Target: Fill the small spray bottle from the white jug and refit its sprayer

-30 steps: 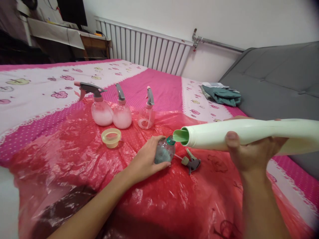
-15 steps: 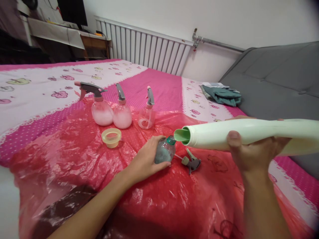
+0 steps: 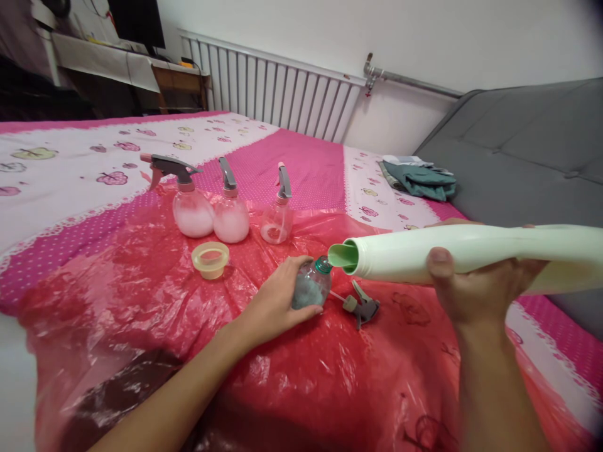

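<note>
My left hand (image 3: pixel 280 298) is wrapped round a small clear spray bottle body (image 3: pixel 311 287), its green-rimmed mouth uncovered and tilted to the right. In my right hand (image 3: pixel 475 285) lies a large pale green jug (image 3: pixel 405 254), tipped nearly level. Its green pouring lip (image 3: pixel 343 256) meets the small bottle's mouth; whether liquid is running I cannot make out. Just right of the small bottle, a grey and cream spray trigger head (image 3: pixel 362 309) with its tube rests on the red plastic sheet (image 3: pixel 292 389). A yellowish translucent cap (image 3: pixel 210 260) sits left of my left hand.
Beyond the cap stand two spray bottles with whitish contents (image 3: pixel 193 213) and a third, clear spray bottle (image 3: pixel 277 226). Folded clothes (image 3: pixel 419 179) lie on the patterned bedspread (image 3: pixel 306 163) by the grey headboard (image 3: pixel 522 138). A radiator (image 3: pixel 273 88) runs along the wall.
The jug has shifted very slightly left at the small bottle's mouth. Both hands keep the same holds, and everything else stays in place.
</note>
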`<move>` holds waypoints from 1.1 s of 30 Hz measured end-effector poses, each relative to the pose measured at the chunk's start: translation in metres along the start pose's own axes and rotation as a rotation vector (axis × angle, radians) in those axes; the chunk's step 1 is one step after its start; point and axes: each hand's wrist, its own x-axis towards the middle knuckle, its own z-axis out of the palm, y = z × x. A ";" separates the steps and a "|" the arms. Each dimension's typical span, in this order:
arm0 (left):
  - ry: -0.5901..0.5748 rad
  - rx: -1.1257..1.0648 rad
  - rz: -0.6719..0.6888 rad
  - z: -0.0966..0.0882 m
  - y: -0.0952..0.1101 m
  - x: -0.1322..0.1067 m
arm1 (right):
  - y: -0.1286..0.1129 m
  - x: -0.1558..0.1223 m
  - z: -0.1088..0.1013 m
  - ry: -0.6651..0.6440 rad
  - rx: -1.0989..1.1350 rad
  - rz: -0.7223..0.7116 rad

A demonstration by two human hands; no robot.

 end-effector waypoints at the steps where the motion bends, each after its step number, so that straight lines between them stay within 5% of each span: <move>1: -0.002 0.001 0.000 0.000 0.000 0.000 | 0.000 0.000 0.000 0.002 0.000 -0.007; 33: -0.004 0.002 -0.002 0.000 0.000 0.000 | -0.001 0.000 0.000 -0.026 0.010 0.022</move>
